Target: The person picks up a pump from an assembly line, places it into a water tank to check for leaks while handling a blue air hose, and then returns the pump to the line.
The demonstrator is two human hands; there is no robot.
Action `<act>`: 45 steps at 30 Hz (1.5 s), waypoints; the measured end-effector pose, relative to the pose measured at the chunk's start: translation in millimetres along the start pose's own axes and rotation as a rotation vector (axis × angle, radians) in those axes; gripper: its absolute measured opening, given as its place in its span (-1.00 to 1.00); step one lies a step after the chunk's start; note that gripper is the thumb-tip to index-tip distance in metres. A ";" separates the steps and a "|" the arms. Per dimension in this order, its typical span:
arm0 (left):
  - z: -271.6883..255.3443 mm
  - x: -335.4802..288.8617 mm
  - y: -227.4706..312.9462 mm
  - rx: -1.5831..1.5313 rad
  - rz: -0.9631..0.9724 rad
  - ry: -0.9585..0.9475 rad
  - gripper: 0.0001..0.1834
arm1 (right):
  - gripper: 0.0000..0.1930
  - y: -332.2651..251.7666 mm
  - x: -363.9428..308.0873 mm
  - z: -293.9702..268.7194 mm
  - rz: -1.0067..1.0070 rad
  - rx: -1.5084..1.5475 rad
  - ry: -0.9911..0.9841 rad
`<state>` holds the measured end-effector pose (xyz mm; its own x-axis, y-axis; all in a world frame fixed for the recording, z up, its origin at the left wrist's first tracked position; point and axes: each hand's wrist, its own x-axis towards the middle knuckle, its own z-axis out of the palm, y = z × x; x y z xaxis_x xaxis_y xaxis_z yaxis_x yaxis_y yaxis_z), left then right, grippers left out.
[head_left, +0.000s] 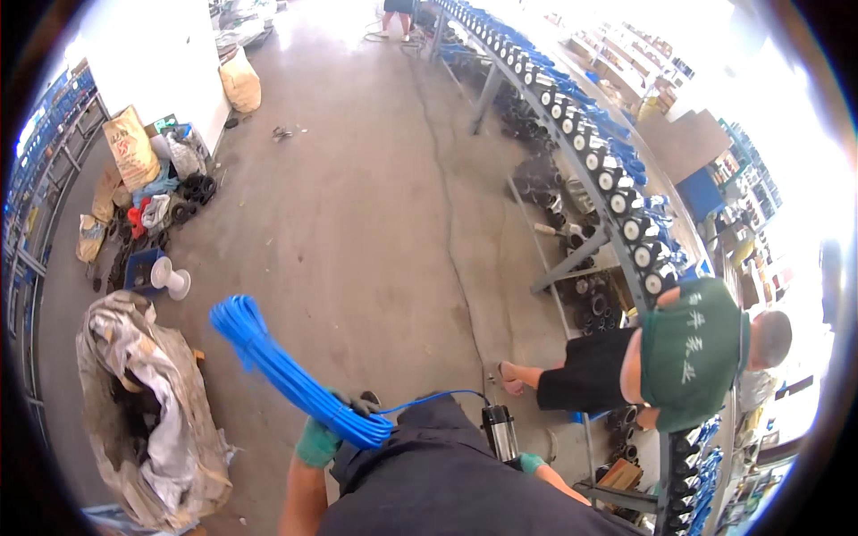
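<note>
A tied coil of bright blue cable (295,380) stretches out in front of me on the left. My left hand (323,436), in a green glove with dark fingers, is closed around its near end. From the coil a single blue strand runs right to the black top of a silver cylindrical pump (501,433). The pump hangs upright beside my right hip. My right hand (531,463), also green-gloved, grips its lower end; most of those fingers are hidden behind the pump and my dark clothing.
Along the right runs a long rack (585,174) lined with similar pumps and blue cables. A person in a green shirt (693,353) stands against it. At left are a large open sack (192,429), a white spool (172,279) and piled bags. A dark cable (444,192) crosses the floor.
</note>
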<state>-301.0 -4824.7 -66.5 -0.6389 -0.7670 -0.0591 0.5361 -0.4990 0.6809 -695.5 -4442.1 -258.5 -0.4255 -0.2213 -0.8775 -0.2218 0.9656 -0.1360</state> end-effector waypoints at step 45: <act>-173.5 1617.9 400.1 0.075 0.037 -0.248 -0.71 | -0.82 -1261.1 571.7 -742.7 0.178 0.838 0.169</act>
<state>-1024.5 -6335.2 -16.4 -0.7403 -0.6572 0.1417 0.5252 -0.4337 0.7322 -1310.6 -5887.8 -247.1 -0.5319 -0.0108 -0.8467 0.5503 0.7555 -0.3554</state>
